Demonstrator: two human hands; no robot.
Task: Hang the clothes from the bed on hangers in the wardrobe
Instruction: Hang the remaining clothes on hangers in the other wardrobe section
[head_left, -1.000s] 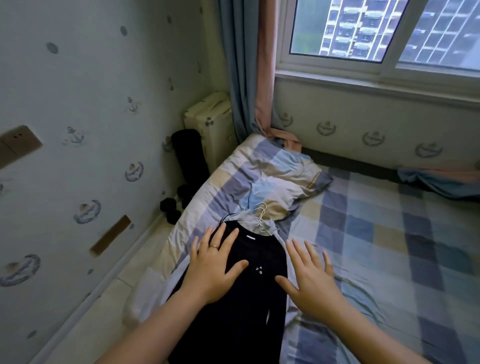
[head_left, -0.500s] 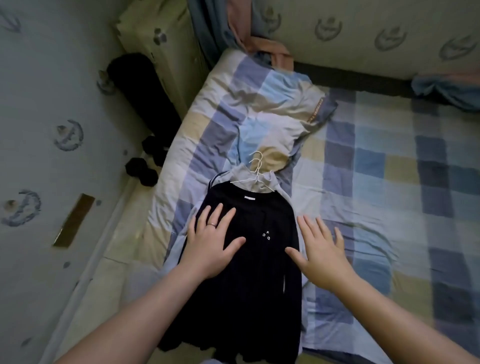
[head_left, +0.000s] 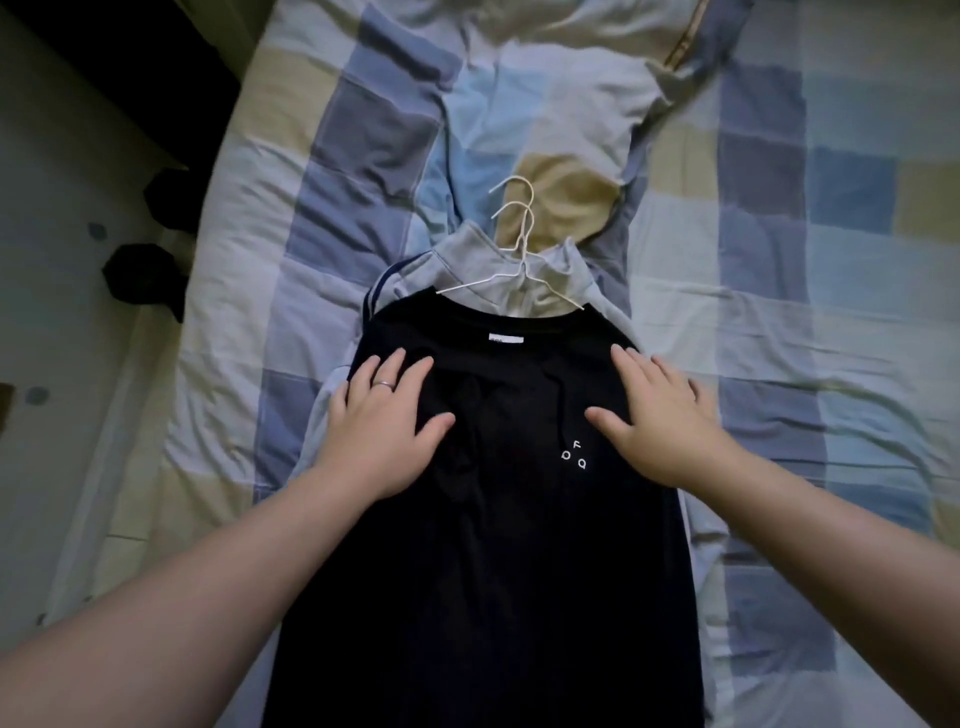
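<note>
The bed (head_left: 810, 322) fills my view, spread with a checked sheet in blue, grey and cream. The black shirt (head_left: 519, 545) lies flat along it, neck away from me and hem toward me. It has a small white label (head_left: 505, 339) at the neckline and small white letters (head_left: 574, 457) on the chest.

My left hand (head_left: 387, 421) rests flat on the shirt's left shoulder, fingers straight and spread, gripping nothing; a ring (head_left: 383, 384) sits on one finger. My right hand (head_left: 670, 421) lies the same way on the shirt's right shoulder, palm down and fingers extended, its outer fingers reaching to the shirt's edge.

Just past the shirt's neck, a grey garment (head_left: 462, 254) shows from underneath. Two white wire hangers (head_left: 523, 244) lie across it, their hooks pointing away from the shirt. Beyond those, further from the shirt, sits a pillow (head_left: 545, 104) in the same checks.

To the shirt's left, off the bed's edge, the floor (head_left: 62, 338) shows pale, with dark objects (head_left: 135, 275) on it that I cannot make out.
</note>
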